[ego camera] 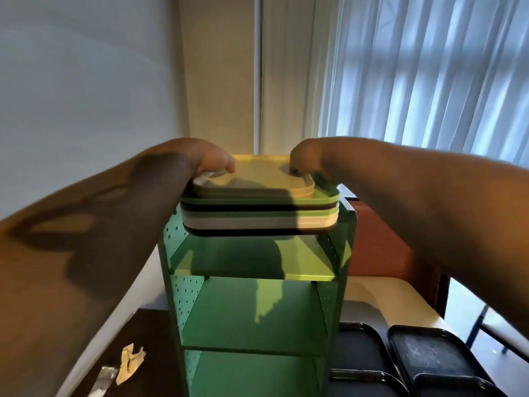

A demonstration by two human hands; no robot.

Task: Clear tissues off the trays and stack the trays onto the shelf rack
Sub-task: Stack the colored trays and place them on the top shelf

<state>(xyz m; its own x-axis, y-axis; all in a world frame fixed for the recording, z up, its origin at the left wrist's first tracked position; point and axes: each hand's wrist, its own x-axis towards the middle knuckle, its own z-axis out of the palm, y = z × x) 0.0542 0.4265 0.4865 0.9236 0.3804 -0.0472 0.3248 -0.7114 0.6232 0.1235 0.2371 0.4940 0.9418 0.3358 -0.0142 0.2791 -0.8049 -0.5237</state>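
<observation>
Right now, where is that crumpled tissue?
The crumpled tissue lies at the bottom left of the head view, on the dark table, left of the green shelf rack.

So the green pegboard-sided shelf rack point(252, 310) stands on a dark table point(148, 339), with a mixed stack of trays point(260, 213) sitting at its top level, a lime-green tray point(309, 270) on the shelf below, and crumpled tissues point(130, 361) on the tabletop beside its left side.
</observation>
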